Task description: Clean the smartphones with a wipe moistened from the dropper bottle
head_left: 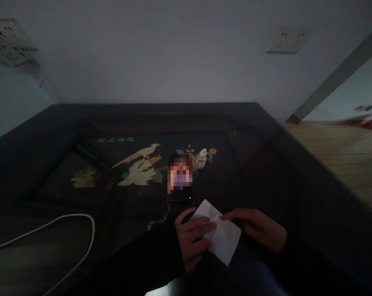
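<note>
A white folded paper tissue [221, 240] lies at the near edge of a dark glass-topped table [266, 164]. My left hand [194, 240] rests on the tissue's left part with fingers curled over it, pinching the sheet. My right hand [256, 228] touches the tissue's upper right edge with fingertips pressed on it. Just beyond my hands a dark phone [180, 181] lies on the table, its screen lit. A small clear bottle [201, 158] with a white cap stands past the phone.
The tabletop carries an inlaid bird and flower picture [139, 164]. A white cable [65, 234] loops over the left part. Wall sockets [289, 39] sit on the pale wall behind. Wooden floor [343, 156] lies to the right of the table.
</note>
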The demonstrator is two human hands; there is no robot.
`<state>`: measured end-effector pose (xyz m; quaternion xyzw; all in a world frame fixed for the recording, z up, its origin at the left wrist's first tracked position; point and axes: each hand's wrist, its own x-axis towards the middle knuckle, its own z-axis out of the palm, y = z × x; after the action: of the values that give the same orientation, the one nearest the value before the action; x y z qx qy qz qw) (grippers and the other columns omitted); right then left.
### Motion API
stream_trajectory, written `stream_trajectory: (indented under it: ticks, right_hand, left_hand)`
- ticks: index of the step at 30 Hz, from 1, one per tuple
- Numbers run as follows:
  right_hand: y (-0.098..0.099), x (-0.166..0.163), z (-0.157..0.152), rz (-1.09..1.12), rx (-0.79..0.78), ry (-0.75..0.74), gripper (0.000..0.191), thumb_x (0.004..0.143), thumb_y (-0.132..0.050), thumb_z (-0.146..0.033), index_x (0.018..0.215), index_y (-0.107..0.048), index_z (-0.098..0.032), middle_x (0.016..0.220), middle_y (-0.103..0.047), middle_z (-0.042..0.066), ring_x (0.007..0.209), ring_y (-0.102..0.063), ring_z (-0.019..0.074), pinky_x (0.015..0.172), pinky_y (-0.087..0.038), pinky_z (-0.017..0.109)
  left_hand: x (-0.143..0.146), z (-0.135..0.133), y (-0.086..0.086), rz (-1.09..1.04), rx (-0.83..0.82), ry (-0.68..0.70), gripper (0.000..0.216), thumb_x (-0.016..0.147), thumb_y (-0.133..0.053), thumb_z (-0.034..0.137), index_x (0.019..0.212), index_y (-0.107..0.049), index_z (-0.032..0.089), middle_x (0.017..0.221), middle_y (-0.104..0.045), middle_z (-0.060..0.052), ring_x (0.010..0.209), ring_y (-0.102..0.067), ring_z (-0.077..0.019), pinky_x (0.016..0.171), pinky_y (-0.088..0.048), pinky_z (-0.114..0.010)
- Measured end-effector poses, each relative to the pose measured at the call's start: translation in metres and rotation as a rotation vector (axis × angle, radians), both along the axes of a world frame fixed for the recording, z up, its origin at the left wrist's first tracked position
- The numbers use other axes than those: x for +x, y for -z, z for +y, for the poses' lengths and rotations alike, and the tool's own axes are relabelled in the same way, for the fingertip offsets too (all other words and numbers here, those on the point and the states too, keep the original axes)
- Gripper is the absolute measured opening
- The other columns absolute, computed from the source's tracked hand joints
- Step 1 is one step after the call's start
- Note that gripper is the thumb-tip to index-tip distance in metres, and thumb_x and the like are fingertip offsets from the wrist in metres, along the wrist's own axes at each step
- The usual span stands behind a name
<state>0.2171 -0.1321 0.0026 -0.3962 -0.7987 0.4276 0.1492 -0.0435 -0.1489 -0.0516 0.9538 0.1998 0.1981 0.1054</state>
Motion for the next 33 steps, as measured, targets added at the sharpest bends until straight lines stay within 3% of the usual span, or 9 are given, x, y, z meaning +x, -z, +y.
stream_trajectory:
  ticks: [5,8,12,17,20,22,25,28,33]
  right_hand:
    - [0.008,-0.002,-0.003,-0.053,0.247,-0.06,0.032,0.081,-0.039,-0.011,0.096,-0.065,-0.024,0.09,-0.062,0.005,0.086,-0.057,0.0153,0.075,-0.048,0.029]
    - [0.01,-0.009,-0.007,-0.106,0.434,-0.041,0.027,0.08,-0.046,-0.011,0.088,-0.067,-0.026,0.097,-0.058,0.005,0.088,-0.054,0.0161,0.072,-0.047,0.029]
    - [0.01,-0.016,-0.012,-0.064,0.564,-0.084,0.026,0.077,-0.047,-0.009,0.082,-0.066,-0.026,0.108,-0.055,0.004,0.101,-0.049,0.0187,0.081,-0.046,0.034]
    - [0.011,-0.023,-0.019,0.039,0.508,0.008,0.019,0.082,-0.045,-0.013,0.086,-0.061,-0.021,0.1,-0.06,0.006,0.096,-0.054,0.0167,0.08,-0.046,0.031]
    - [0.011,-0.027,-0.022,0.073,0.396,0.114,0.018,0.087,-0.043,-0.016,0.089,-0.061,-0.02,0.086,-0.064,0.004,0.082,-0.058,0.0133,0.073,-0.048,0.025]
    - [0.01,-0.03,-0.022,0.066,0.332,0.168,0.017,0.087,-0.044,-0.019,0.087,-0.061,-0.019,0.082,-0.064,0.003,0.078,-0.059,0.0125,0.071,-0.047,0.024]
    - [0.007,-0.035,-0.018,-0.001,0.258,0.219,0.018,0.087,-0.046,-0.023,0.084,-0.063,-0.019,0.079,-0.064,0.003,0.076,-0.06,0.0135,0.069,-0.046,0.024]
    - [0.003,-0.04,-0.011,-0.1,0.203,0.234,0.02,0.087,-0.046,-0.027,0.081,-0.063,-0.018,0.075,-0.063,0.003,0.072,-0.06,0.0144,0.065,-0.044,0.025]
    - [0.0,-0.045,-0.003,-0.207,0.208,0.256,0.026,0.088,-0.043,-0.033,0.073,-0.06,-0.019,0.066,-0.06,0.001,0.064,-0.058,0.0137,0.058,-0.041,0.023]
  left_hand:
    - [0.004,-0.002,-0.008,-0.076,-0.021,-0.077,0.019,0.076,-0.037,0.029,0.083,-0.052,0.019,0.126,-0.056,-0.003,0.115,-0.046,-0.0185,0.097,-0.025,-0.041]
    - [0.005,-0.003,-0.012,-0.121,-0.04,-0.108,0.014,0.076,-0.036,0.023,0.08,-0.049,0.019,0.121,-0.06,-0.004,0.112,-0.049,-0.0154,0.093,-0.028,-0.037]
    - [0.006,-0.004,-0.013,-0.142,-0.026,-0.111,0.011,0.076,-0.039,0.019,0.08,-0.05,0.019,0.119,-0.061,-0.005,0.11,-0.05,-0.0157,0.09,-0.033,-0.033]
    - [0.008,-0.009,-0.009,-0.317,-0.098,-0.121,0.019,0.084,-0.034,0.019,0.091,-0.052,0.018,0.116,-0.06,-0.006,0.105,-0.051,-0.0164,0.083,-0.039,-0.029]
    - [0.01,-0.012,-0.008,-0.436,-0.259,-0.126,0.032,0.085,-0.036,0.039,0.1,-0.051,0.016,0.102,-0.06,-0.01,0.094,-0.053,-0.0185,0.079,-0.042,-0.03]
    - [0.01,-0.012,-0.009,-0.466,-0.327,-0.161,0.036,0.08,-0.046,0.049,0.094,-0.053,0.016,0.09,-0.059,-0.008,0.084,-0.053,-0.0177,0.072,-0.043,-0.029]
    - [0.008,-0.01,-0.012,-0.477,-0.392,-0.249,0.022,0.076,-0.056,0.038,0.081,-0.055,0.017,0.078,-0.058,-0.005,0.073,-0.053,-0.0144,0.065,-0.04,-0.025]
    - [0.006,-0.008,-0.017,-0.486,-0.435,-0.33,0.008,0.077,-0.052,0.023,0.08,-0.056,0.017,0.071,-0.059,-0.003,0.068,-0.054,-0.0122,0.063,-0.041,-0.023]
    - [0.006,-0.006,-0.03,-0.405,-0.598,-0.531,0.008,0.076,-0.048,0.024,0.076,-0.053,0.017,0.057,-0.05,0.004,0.051,-0.045,-0.0069,0.05,-0.033,-0.017]
